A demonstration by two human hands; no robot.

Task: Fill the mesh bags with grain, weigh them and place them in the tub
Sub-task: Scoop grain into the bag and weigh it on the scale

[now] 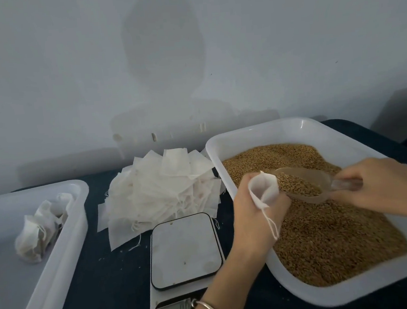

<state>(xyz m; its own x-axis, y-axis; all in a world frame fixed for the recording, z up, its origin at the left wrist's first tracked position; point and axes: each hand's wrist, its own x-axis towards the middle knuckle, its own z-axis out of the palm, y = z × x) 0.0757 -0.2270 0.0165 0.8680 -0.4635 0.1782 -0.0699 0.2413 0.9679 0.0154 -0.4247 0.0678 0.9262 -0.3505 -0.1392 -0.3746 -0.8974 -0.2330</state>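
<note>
My left hand (249,214) grips a small white mesh bag (263,189) with its mouth held open over the grain tray; its drawstring dangles below. My right hand (380,184) holds the handle of a clear plastic scoop (304,185) loaded with grain, its tip touching the bag's mouth. Both hover above brown grain (326,237) in a white tray (252,134) on the right. A white kitchen scale (184,251) stands bare at the centre front. The white tub (64,228) on the left holds several filled, tied bags (38,233).
A heap of flat empty mesh bags (161,194) lies behind the scale on the dark blue table (114,271). A pale wall rises right behind the table. A metal bangle (211,308) circles my left wrist, over the scale's display.
</note>
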